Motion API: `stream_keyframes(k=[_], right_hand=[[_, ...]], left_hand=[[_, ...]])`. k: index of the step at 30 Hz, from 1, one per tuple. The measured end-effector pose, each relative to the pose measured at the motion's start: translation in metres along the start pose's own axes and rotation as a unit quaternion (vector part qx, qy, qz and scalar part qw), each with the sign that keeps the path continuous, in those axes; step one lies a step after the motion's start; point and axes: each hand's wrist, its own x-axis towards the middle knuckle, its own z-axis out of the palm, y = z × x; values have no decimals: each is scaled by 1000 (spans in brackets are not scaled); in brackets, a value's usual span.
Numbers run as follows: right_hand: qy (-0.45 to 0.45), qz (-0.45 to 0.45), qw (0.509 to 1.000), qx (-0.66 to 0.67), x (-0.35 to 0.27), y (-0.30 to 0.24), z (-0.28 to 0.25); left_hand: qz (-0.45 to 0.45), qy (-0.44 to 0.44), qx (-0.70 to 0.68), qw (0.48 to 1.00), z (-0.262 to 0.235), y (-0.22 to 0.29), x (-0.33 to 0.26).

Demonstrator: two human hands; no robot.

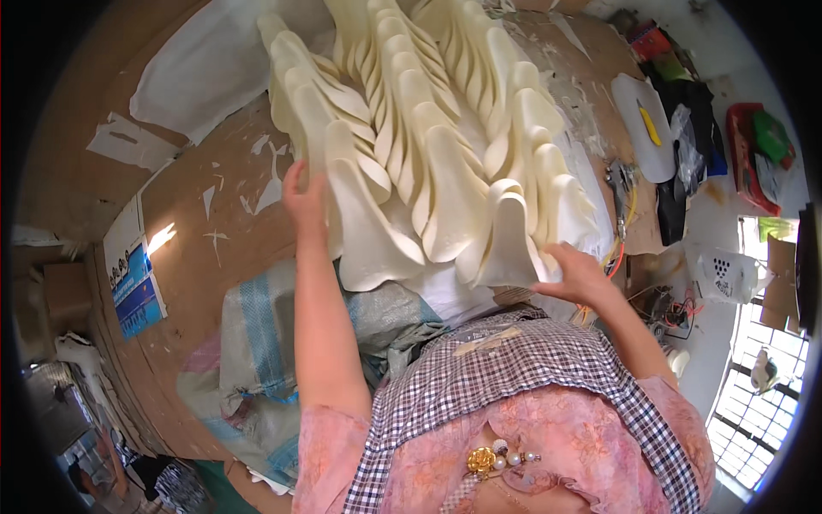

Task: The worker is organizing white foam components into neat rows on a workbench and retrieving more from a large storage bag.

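Observation:
Cream-coloured, curved foam-like pieces (454, 218) stand overlapping in several long rows on the table. My left hand (305, 199) is against the outer side of the left row (355, 214), its visible fingers curled; what they hold, if anything, is hidden. At the front right, my right hand (579, 276) has its fingers closed on the lower edge of a curved foam piece (509, 244). White sheeting (458, 300) lies under the rows' near end.
A brown work table (197, 283) bears white scraps. A woven grey-blue sack (265, 334) hangs over its near edge. To the right are a yellow cutter (648, 125) on a pale pad, a metal air tool (618, 193) with hoses, and a red tray (747, 163).

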Motion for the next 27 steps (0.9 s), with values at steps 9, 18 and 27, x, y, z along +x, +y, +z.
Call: stream_keyframes(k=[9,18,27], right_hand=[[-78,21,997,5,40,8,26],[199,-32,965,169,18,14,11],[319,236,917,-28,46,381,80]], left_hand=[[-208,-158,44,964,-50,38,-24],[-139,56,-57,987,-7,-35,-47],[-208,151,-39,966,16,-8,-89]])
